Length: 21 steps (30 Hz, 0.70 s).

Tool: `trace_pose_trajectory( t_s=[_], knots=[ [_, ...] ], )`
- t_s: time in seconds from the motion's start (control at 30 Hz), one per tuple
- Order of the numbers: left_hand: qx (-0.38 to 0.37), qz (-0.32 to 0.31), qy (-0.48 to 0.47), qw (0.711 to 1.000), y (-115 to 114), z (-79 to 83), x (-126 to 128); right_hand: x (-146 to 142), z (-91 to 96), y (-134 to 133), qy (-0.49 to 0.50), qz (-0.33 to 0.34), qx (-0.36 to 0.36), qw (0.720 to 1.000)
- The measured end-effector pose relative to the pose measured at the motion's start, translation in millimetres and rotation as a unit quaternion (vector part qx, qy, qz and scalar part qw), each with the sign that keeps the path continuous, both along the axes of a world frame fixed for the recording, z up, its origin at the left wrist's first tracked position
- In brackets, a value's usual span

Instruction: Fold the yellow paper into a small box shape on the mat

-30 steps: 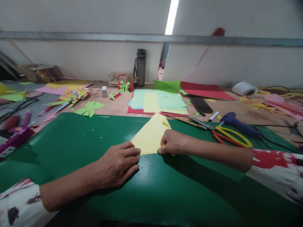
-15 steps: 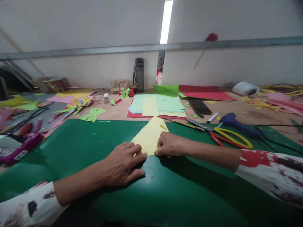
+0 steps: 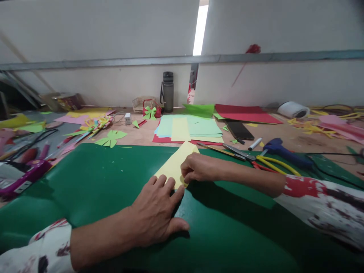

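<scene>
A pale yellow sheet of paper (image 3: 174,163) with a folded edge lies on the green mat (image 3: 93,189) in front of me. My left hand (image 3: 159,206) rests on its near left edge, fingers spread and thumb stretched out to the right over the mat. On the paper's right side, my right hand (image 3: 199,167) has its fingers curled tightly, knuckles up, pressing or pinching the right edge. Part of that edge is hidden beneath the right hand.
Scissors (image 3: 273,163) with yellow and red handles and a blue glue gun (image 3: 287,151) lie right of my right hand. Behind the mat are stacked paper sheets (image 3: 199,129), a phone (image 3: 240,129) and a grey bottle (image 3: 168,93). A purple glue gun (image 3: 27,176) lies left.
My left hand has spread its fingers, with the thumb lower and farther right. My right hand has shifted slightly left and up along the paper's right edge.
</scene>
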State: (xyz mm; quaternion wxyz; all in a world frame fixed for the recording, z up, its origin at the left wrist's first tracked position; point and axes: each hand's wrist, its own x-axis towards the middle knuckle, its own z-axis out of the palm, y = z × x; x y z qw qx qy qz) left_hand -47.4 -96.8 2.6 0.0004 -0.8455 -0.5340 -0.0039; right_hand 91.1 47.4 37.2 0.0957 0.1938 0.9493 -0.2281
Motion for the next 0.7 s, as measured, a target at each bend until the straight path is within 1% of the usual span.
trace_pose_trajectory(
  t_s=[0.07,0.13,0.43,0.57,0.7],
  knots=[
    [-0.001,0.029,-0.011,1.0,-3.4,-3.7,3.7,-7.1,-3.1,6.2,-0.013,0.032,-0.002,0.999],
    [-0.007,0.045,-0.023,0.999,-5.2,-6.2,4.9,-13.6,-6.3,10.7,-0.023,0.046,0.006,0.999],
    [-0.027,0.054,-0.063,0.996,-4.4,-6.3,4.9,-34.6,-9.3,14.0,-0.042,0.128,0.11,0.985],
    [-0.036,0.057,-0.069,0.995,-4.5,-8.1,4.8,-42.5,-5.6,15.6,-0.054,0.137,0.111,0.983],
    [-0.047,0.059,-0.074,0.994,-4.1,-7.6,4.0,-49.0,-3.0,18.0,-0.046,0.136,0.108,0.984]
  ],
)
